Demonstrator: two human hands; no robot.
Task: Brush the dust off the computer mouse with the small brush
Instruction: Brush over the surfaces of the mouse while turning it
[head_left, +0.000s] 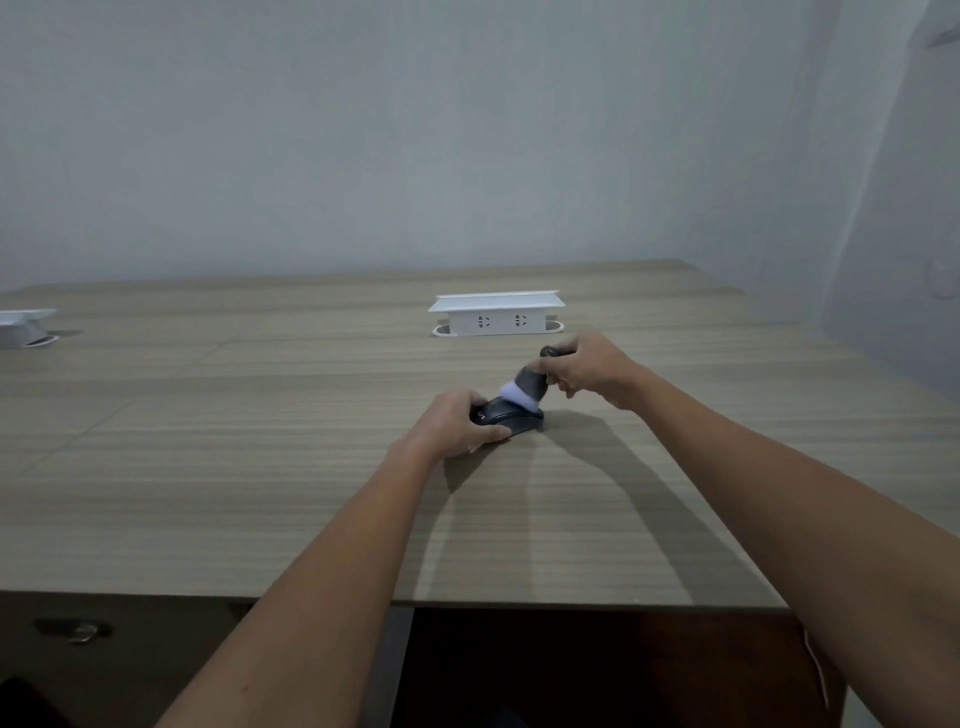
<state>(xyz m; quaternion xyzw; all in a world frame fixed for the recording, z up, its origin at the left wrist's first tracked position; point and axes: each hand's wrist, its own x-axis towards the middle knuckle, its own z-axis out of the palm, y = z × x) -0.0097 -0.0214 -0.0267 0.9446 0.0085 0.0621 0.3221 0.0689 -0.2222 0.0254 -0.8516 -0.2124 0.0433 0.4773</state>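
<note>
Gripping the dark computer mouse (511, 417) by its near end, the left hand (453, 423) is closed around it and pins it flat on the wood-grain desk (260, 467), just right of the frame's centre. The right hand (587, 366) is curled tight around the dark handle of the small brush (524, 387), which is tilted so its pale bristles press on the mouse's top. Behind them, a white socket box (496, 314) stands raised from the desk; another sits at the left edge (23, 327).
</note>
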